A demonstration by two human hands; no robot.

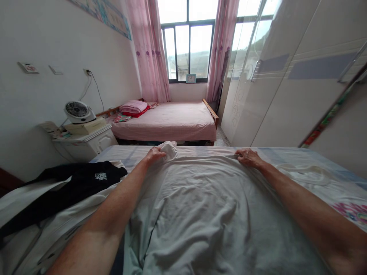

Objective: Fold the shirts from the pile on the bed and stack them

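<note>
A pale grey-green cloth garment (206,206), wrinkled in the middle, lies spread over the near bed. Its exact kind is not plain from here. At its far left corner my left hand (156,154) is closed on the fabric, where a whitish bunched piece stands up beside the fingers. My right hand (248,157) pinches the far right end of the same edge. Between the two hands the far edge runs nearly straight. Both arms reach forward over the cloth, and its near end runs out of view at the bottom.
Left of the garment lie a black clothing item (86,175) and white clothes. A white shirt with a pink print (351,210) is at the right. Beyond stand a pink-covered bed (177,122), a cabinet with a fan (78,111), and a wardrobe (272,95).
</note>
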